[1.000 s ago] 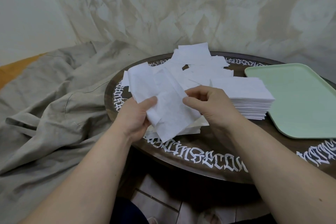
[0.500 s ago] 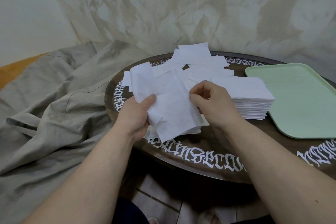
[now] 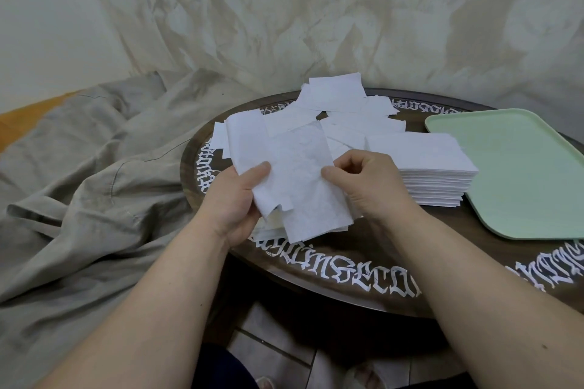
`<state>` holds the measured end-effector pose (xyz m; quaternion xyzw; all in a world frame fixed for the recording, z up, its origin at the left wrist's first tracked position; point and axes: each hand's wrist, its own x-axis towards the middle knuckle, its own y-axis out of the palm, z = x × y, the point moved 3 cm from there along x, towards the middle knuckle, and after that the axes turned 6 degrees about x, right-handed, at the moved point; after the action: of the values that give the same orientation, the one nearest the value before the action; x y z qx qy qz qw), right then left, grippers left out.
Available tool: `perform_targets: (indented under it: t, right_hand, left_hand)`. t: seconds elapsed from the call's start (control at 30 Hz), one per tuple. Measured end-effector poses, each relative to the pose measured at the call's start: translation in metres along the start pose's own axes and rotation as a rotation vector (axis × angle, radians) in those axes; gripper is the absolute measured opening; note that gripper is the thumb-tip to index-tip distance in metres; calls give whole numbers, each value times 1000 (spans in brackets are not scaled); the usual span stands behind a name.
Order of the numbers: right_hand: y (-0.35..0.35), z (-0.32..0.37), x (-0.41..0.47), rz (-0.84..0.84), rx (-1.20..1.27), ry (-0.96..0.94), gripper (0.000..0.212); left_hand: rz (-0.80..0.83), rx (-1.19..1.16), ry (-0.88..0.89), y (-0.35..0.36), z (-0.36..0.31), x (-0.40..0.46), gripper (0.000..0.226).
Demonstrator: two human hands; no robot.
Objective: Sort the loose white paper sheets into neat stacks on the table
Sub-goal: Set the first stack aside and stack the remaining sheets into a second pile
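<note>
Paper in both hands right now: my left hand (image 3: 235, 199) grips a small bunch of white sheets (image 3: 294, 180) from the left side, thumb pressed flat across the top sheet and the other fingers curled underneath, out of sight. My right hand (image 3: 363, 183) pinches the right edge of the top sheet, thumb on the face of it, the fingers curled in close together behind. The bunch is held just above the near left part of the round dark table (image 3: 347, 259), tilted, its corners fanned and not lined up, and one lower corner of a sheet looks torn or notched. Under the bunch a few more sheets lie on the tabletop, their edges peeking out near my left wrist. Just right of my right hand sits the neat stack (image 3: 423, 170), thick, square-edged, its near side showing many layers. Beyond my hands, toward the far side of the table, the loose pile (image 3: 341, 104) sprawls with sheets overlapping at all angles. At the right, the pale green tray (image 3: 521, 174) rests on the table just beside the neat stack. White ornate lettering (image 3: 354, 278) runs round the table rim. Off to the left, rumpled grey-beige cloth (image 3: 88, 183) spreads out beside the table.
</note>
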<state>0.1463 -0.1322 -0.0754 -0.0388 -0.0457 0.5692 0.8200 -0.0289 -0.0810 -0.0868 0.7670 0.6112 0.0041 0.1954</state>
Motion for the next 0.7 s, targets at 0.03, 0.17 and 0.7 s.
perform_targets:
  t: [0.03, 0.17, 0.7]
  right_hand:
    - [-1, 0, 0, -2, 6, 7, 15]
    - [-2, -1, 1, -23, 35, 15, 17]
    - [4, -3, -8, 233, 142, 282, 19]
  left_hand:
    - [-2, -2, -3, -1, 0, 0, 21]
    - [-11, 8, -12, -2, 0, 0, 21]
    - [-250, -93, 81, -4, -3, 7, 22]
